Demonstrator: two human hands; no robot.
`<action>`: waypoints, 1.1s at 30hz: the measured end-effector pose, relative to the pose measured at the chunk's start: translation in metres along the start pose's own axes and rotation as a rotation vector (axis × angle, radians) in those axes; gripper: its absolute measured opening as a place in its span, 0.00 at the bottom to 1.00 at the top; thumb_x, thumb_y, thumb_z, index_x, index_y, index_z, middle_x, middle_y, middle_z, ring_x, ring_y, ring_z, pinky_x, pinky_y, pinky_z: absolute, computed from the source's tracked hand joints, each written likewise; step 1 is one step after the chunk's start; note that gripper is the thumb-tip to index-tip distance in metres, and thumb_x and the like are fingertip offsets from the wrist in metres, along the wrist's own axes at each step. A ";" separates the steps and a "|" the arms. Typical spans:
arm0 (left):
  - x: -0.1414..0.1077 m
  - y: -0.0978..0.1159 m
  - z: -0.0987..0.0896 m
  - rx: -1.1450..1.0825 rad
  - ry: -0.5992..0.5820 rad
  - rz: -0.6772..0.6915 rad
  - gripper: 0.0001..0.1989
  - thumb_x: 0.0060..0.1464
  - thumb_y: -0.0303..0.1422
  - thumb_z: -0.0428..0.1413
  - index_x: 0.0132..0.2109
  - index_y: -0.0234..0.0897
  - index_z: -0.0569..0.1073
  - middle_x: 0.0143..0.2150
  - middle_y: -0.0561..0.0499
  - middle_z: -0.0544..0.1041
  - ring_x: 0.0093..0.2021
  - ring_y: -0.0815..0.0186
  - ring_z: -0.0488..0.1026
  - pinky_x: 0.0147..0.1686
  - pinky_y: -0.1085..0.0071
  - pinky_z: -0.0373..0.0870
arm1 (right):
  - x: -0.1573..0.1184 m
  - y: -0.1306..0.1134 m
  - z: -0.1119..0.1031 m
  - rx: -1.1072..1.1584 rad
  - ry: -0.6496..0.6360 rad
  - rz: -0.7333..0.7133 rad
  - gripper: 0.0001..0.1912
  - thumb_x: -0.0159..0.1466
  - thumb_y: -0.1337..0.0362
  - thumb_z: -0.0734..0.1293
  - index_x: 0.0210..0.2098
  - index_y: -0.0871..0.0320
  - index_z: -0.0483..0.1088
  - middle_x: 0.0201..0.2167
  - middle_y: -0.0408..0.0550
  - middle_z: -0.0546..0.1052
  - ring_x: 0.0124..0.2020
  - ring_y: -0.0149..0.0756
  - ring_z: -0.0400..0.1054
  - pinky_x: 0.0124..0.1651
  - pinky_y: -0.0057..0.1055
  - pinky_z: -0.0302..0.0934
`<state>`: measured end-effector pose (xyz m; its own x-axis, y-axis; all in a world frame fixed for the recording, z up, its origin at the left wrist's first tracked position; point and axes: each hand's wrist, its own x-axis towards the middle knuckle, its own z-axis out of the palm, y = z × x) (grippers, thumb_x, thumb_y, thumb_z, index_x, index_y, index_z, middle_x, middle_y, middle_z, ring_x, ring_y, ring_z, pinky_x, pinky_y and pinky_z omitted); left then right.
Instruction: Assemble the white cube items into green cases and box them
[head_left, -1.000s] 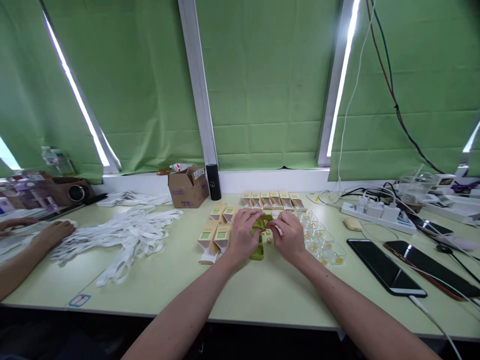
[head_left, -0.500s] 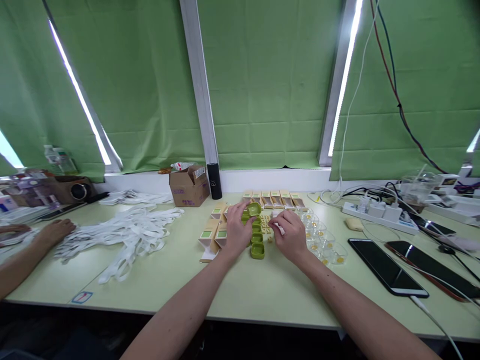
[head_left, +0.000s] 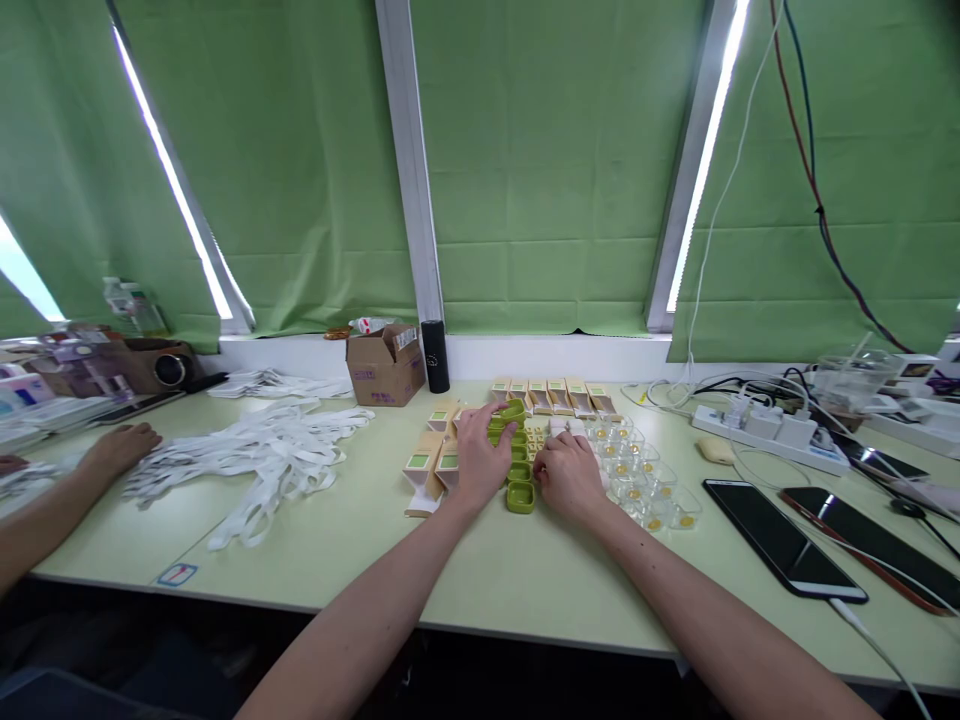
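Observation:
My left hand (head_left: 484, 452) holds a small green tray (head_left: 512, 411) at the far end of a column of similar ones. At the near end of the column, a green tray (head_left: 520, 497) rests on the table. My right hand (head_left: 568, 474) has its fingers pressed together by the small yellowish pieces (head_left: 535, 438); what they grip is too small to make out. Clear cups with yellow centres (head_left: 634, 470) stand to its right. Folded cardboard pieces with green squares (head_left: 424, 467) lie left of my left hand, and a row of cardboard pieces (head_left: 556, 397) stands behind.
White straps (head_left: 262, 460) are heaped on the left, beside another person's hand (head_left: 124, 446). A cardboard box (head_left: 385, 368) and a black cylinder (head_left: 435, 357) stand at the back. Phones (head_left: 784, 538), a power strip (head_left: 771, 440) and cables lie on the right.
My right hand has lowered onto the small pieces, and the white item that showed at its fingers is no longer seen there. The green tray at my left hand sits lower. The view has shifted slightly.

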<state>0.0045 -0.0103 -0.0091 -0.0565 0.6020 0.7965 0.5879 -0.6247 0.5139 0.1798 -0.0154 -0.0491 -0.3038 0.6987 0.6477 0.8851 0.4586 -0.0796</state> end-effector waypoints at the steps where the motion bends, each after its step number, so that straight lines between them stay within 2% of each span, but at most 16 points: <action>1: 0.000 0.000 0.000 0.000 0.000 -0.001 0.12 0.64 0.31 0.60 0.54 0.43 0.77 0.49 0.47 0.81 0.53 0.55 0.74 0.54 0.56 0.71 | 0.000 -0.001 0.000 -0.005 -0.009 -0.001 0.10 0.56 0.76 0.72 0.25 0.55 0.78 0.30 0.51 0.80 0.40 0.46 0.69 0.45 0.42 0.55; 5: 0.000 0.001 0.000 0.000 -0.008 -0.015 0.09 0.65 0.33 0.60 0.52 0.42 0.77 0.48 0.46 0.81 0.52 0.55 0.74 0.53 0.57 0.72 | 0.001 -0.005 -0.003 -0.019 -0.055 0.005 0.10 0.57 0.76 0.72 0.27 0.55 0.80 0.31 0.52 0.81 0.42 0.46 0.69 0.46 0.42 0.54; 10: 0.001 -0.001 0.001 -0.009 -0.009 -0.047 0.07 0.66 0.36 0.59 0.48 0.42 0.77 0.46 0.46 0.82 0.49 0.56 0.76 0.52 0.58 0.71 | 0.005 -0.003 -0.019 0.008 -0.142 0.099 0.08 0.61 0.73 0.72 0.31 0.54 0.83 0.35 0.50 0.82 0.45 0.44 0.69 0.48 0.41 0.52; 15: 0.002 0.000 0.001 -0.101 -0.026 -0.109 0.08 0.66 0.40 0.58 0.44 0.41 0.76 0.44 0.45 0.82 0.45 0.56 0.78 0.49 0.59 0.71 | 0.008 0.010 -0.032 0.065 0.014 0.171 0.09 0.64 0.74 0.70 0.33 0.55 0.82 0.38 0.49 0.82 0.46 0.43 0.68 0.48 0.39 0.52; 19: 0.004 0.003 0.002 -0.352 -0.030 -0.256 0.15 0.63 0.48 0.62 0.42 0.40 0.75 0.37 0.47 0.82 0.38 0.60 0.78 0.40 0.66 0.69 | 0.005 0.012 -0.030 0.102 0.094 0.150 0.10 0.62 0.75 0.70 0.31 0.55 0.80 0.35 0.49 0.81 0.43 0.43 0.67 0.46 0.39 0.51; 22: 0.007 0.003 0.003 -0.604 -0.072 -0.434 0.23 0.58 0.55 0.64 0.38 0.39 0.74 0.30 0.49 0.80 0.30 0.64 0.75 0.31 0.70 0.64 | 0.002 0.005 -0.025 0.117 0.096 0.111 0.10 0.61 0.75 0.70 0.30 0.55 0.79 0.33 0.48 0.81 0.42 0.43 0.67 0.45 0.39 0.51; 24: 0.009 0.002 0.005 -0.779 -0.119 -0.560 0.26 0.56 0.57 0.65 0.37 0.37 0.74 0.29 0.48 0.81 0.30 0.64 0.75 0.29 0.71 0.62 | 0.000 0.001 -0.023 0.132 0.086 0.092 0.09 0.61 0.75 0.70 0.30 0.55 0.79 0.32 0.48 0.81 0.41 0.42 0.67 0.44 0.38 0.51; 28: 0.011 -0.002 0.006 -1.025 -0.186 -0.745 0.26 0.52 0.54 0.69 0.37 0.36 0.73 0.31 0.43 0.84 0.30 0.63 0.77 0.30 0.71 0.64 | -0.001 -0.004 -0.021 0.149 0.069 0.078 0.08 0.61 0.75 0.71 0.30 0.56 0.79 0.31 0.47 0.81 0.40 0.42 0.68 0.45 0.38 0.52; 33: 0.012 -0.004 0.004 -1.115 -0.165 -0.820 0.22 0.50 0.47 0.72 0.37 0.35 0.73 0.31 0.43 0.84 0.28 0.65 0.76 0.29 0.72 0.64 | -0.002 -0.003 -0.021 0.151 0.071 0.094 0.08 0.61 0.75 0.72 0.30 0.56 0.79 0.32 0.46 0.81 0.40 0.41 0.69 0.44 0.37 0.52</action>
<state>0.0047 0.0010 -0.0026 0.0729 0.9872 0.1416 -0.5159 -0.0842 0.8525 0.1851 -0.0293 -0.0341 -0.1923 0.7043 0.6834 0.8435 0.4745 -0.2517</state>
